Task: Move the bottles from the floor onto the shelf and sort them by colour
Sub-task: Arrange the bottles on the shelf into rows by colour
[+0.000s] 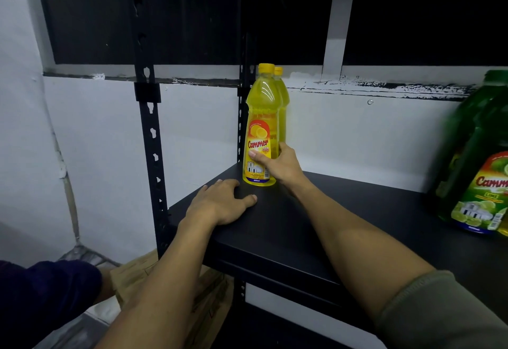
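My right hand (277,164) is wrapped around the lower label of the front yellow bottle (261,129): thumb across the front, fingers curled round the right side. Bottle is upright, base on the black shelf (316,225), at the far left corner by the rear upright post (243,101).

A 2nd yellow bottle (283,93) stands directly behind it, mostly hidden; only its cap and right edge show. Can't tell if the 2 touch.

My left hand (220,203) lies flat, palm down, on the shelf's left front edge, fingers relaxed and spread, holding nothing. Just beside the front bottle's base, not touching it.

Green bottle (475,162) at the far right of the same shelf, upright, cut off by the frame edge, well apart from the yellow pair. Bit of a yellow thing at its lower right; can't tell what it is.

Below the shelf on the left: a cardboard box (143,274) near the front post (152,140). White wall (96,142) behind, dark window (192,13) above.
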The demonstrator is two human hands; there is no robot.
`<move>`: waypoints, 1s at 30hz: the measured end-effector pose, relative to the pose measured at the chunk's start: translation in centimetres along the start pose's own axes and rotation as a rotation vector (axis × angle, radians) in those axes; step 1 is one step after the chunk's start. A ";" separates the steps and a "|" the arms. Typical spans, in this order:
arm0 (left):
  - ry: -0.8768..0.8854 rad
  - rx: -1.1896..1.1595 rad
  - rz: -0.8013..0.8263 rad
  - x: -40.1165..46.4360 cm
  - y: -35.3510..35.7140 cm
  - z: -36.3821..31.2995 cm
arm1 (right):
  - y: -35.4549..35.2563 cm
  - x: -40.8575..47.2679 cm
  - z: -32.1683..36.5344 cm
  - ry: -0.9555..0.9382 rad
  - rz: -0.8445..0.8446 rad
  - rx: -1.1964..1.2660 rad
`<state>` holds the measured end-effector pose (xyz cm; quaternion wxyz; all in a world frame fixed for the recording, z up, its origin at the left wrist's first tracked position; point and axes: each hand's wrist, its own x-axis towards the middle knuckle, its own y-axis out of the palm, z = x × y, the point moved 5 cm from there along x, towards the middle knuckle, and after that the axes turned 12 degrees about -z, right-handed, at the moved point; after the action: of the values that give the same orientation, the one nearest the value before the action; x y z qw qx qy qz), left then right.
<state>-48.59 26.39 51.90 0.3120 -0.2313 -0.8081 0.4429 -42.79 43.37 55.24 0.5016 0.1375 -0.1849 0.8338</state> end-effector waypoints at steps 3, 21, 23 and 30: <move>0.005 -0.004 -0.002 0.0 0.0 0.0 | 0.0 -0.1 0.1 0.006 0.006 0.002; 0.004 0.018 -0.022 -0.2 -0.5 -0.2 | -2.4 -2.4 -1.6 0.046 0.043 -0.242; 0.002 0.028 -0.028 -0.6 -0.9 -0.5 | -4.1 -4.5 -0.4 0.040 0.040 -0.347; -0.060 0.128 -0.028 -3.0 -1.3 -1.8 | -14.2 -10.5 0.0 -0.032 0.025 -0.531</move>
<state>-45.34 24.82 52.90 0.3082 -0.1862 -0.7901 0.4961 -25.37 41.27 53.29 0.5067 0.0117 -0.4069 0.7599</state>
